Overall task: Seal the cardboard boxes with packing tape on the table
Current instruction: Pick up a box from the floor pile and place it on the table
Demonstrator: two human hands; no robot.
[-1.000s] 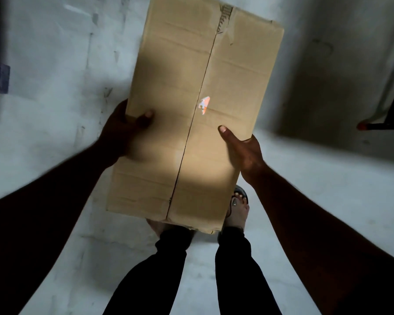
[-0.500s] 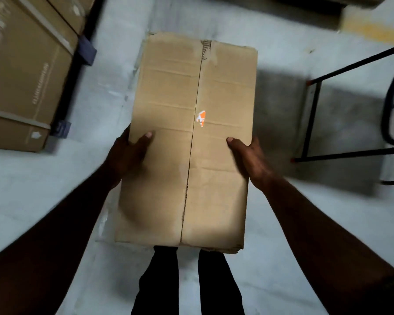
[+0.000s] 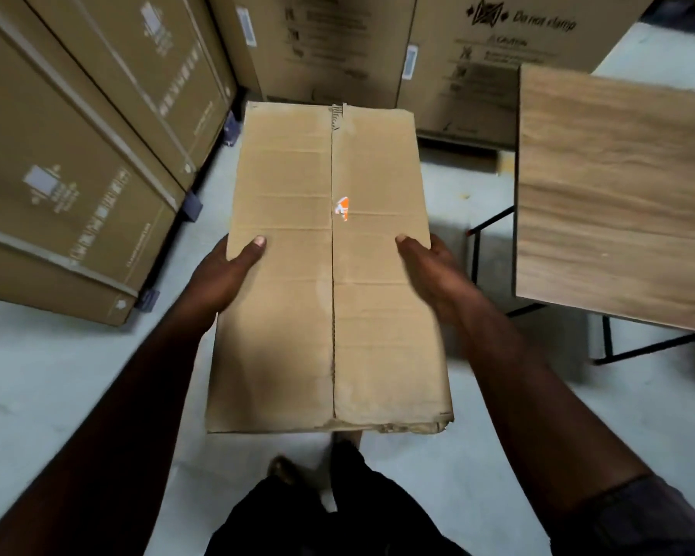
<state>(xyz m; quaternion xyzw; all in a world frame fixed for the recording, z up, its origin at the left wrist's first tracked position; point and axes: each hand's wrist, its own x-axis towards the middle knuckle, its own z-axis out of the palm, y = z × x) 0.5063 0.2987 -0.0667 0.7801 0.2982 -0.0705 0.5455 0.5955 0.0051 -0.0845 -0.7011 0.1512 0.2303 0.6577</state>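
Note:
A long brown cardboard box (image 3: 289, 274) hangs in the air in front of me, its two top flaps meeting at a centre seam with a small orange scrap on it. My left hand (image 3: 225, 274) grips the box's left edge, thumb on top. On the right edge, my right hand (image 3: 430, 266) grips it the same way, thumb over the flap. The wooden table (image 3: 614, 194) with black metal legs stands to the right, its top a little beyond the box. No packing tape is in view.
Large strapped cartons (image 3: 77, 154) are stacked along the left, and more printed cartons (image 3: 458, 46) stand behind. Pale concrete floor (image 3: 57, 375) lies below. My legs in dark trousers (image 3: 318, 511) show under the box.
My view has swung up and round: the stacked cartons and the wooden table top have come into sight. Both hands keep the same grip on the box.

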